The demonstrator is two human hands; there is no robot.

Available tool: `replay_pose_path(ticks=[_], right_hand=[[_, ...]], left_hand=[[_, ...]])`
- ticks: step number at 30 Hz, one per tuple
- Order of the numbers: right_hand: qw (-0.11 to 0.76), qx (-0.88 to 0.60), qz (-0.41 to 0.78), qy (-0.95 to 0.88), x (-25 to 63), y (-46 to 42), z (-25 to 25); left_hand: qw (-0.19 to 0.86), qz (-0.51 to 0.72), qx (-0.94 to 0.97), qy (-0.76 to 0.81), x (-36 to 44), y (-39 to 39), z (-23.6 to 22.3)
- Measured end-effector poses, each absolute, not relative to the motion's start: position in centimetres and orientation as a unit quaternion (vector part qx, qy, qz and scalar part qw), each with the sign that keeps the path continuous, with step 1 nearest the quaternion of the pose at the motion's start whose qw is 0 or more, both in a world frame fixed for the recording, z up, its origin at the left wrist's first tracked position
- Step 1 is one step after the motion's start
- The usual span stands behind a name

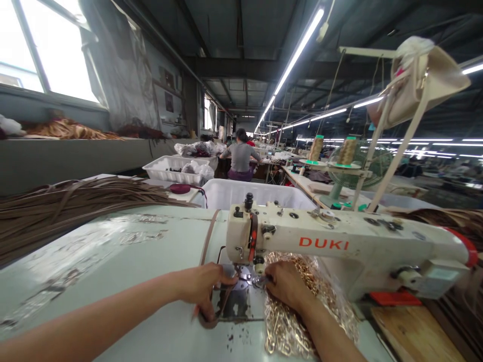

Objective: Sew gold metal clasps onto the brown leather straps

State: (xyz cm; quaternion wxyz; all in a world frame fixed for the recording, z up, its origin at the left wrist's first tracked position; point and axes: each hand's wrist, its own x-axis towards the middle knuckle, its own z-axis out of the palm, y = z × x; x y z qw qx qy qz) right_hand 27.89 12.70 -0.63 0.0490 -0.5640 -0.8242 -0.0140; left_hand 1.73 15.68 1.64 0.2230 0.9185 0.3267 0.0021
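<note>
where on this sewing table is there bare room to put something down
Bare tabletop lies between the strap pile and the left hand. Around the needle it is crowded: the right hand, the bag of gold clasps and the sewing machine.

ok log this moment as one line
left hand on strap at needle plate | right hand by presser foot, over bag of rings | sewing machine | strap pile left

Needle (252,267) hidden behind hands (287,284)
</note>
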Motion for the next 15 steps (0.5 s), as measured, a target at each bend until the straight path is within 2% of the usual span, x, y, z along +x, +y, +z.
replay_pose_path(ticks=[6, 12, 15], right_hand=[[0.041, -0.567, -0.01, -0.822, 27.8, 12.5, -0.5], [0.041, -0.569, -0.007, -0.821, 27.8, 12.7, -0.6], [0.052, -0.57, -0.015, -0.82, 27.8, 12.7, -0.8]], left_hand=[[0.076, 0.077, 0.939, 0.326, 3.2, 13.0, -2.3], [0.062, 0.02, 0.925, 0.374, 5.9, 10.4, -4.8], [0.015, 0.013, 0.915, 0.403, 6.7, 10.0, -6.0]])
